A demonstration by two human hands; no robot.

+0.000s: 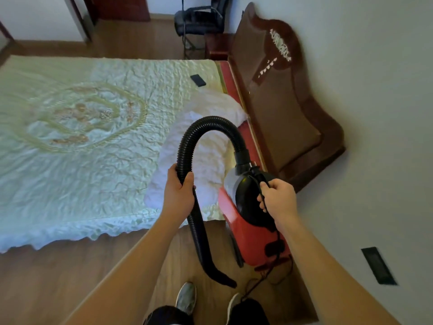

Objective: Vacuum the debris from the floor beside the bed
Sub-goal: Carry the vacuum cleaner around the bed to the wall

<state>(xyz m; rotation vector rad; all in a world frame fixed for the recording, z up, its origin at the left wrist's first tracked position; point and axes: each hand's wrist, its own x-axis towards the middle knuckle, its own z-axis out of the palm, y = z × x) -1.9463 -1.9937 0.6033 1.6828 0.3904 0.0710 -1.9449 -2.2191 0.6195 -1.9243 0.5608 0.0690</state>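
Warm brown wooden floorboards (70,277) run along the near side of a wide bed covered by a cream quilted bedspread with a gold embroidered oval (82,160), whose scalloped edge hangs over the boards. Further right on the spread lie a small flat black rectangular device (198,80) and a rumpled white pillow (210,106). A black ribbed plastic hose (185,146) arches in front of that pillow. My left hand (179,193) is wrapped round its left, descending leg, thumb on one side and fingers curled on the other. Below my grip the hose runs down to a tapered black nozzle (222,276), which points at the floor just ahead of my grey shoes (186,297). I cannot tell whether the tip touches the boards. To the right, the red and black canister vacuum cleaner (248,235) sits at the corner of the bed, and my right hand (278,200) is closed round the black handle on top of it, with a thin black cord caught under my fingers. Its cable (264,275) trails onto the floor beneath. Beyond it a dark brown carved wooden headboard (281,113) stands against the pale wall, which carries a black rectangular plate (378,266) at far right.
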